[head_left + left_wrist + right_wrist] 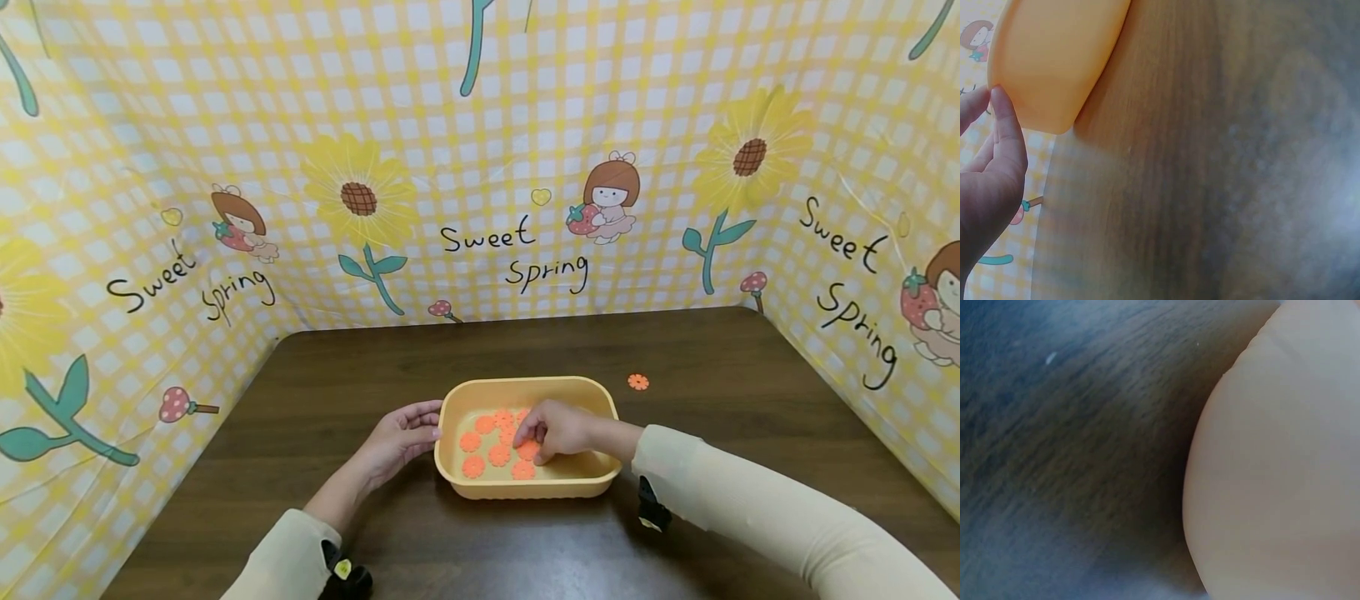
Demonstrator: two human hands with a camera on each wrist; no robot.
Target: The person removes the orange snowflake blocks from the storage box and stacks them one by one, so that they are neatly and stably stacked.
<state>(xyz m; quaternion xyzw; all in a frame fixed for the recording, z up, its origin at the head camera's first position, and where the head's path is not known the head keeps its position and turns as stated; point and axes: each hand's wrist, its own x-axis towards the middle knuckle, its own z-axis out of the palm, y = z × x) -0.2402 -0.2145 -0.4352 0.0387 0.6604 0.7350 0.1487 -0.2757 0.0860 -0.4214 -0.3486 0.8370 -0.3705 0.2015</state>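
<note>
Sunflower-print yellow gingham cloth [480, 150] backs the dark wooden table [750, 417], where the shallow yellow plastic tub [525, 389] holds orange scalloped foam discs [474, 467]. Left hand [397, 442] steadies its wall with relaxed, straight fingers; right hand [558, 429] curls fingertips onto the discs, though whether it pinches one I cannot tell. Best lift one disc cleanly.

Looks like a small staged recording booth, not a real room. A dark wood counter [750, 433] is boxed in on three sides by a yellow checked backdrop [480, 125] printed with sunflowers, cartoon girls and "Sweet Spring". The cloth hides whatever's behind it, so which building it's in, can't tell.
</note>
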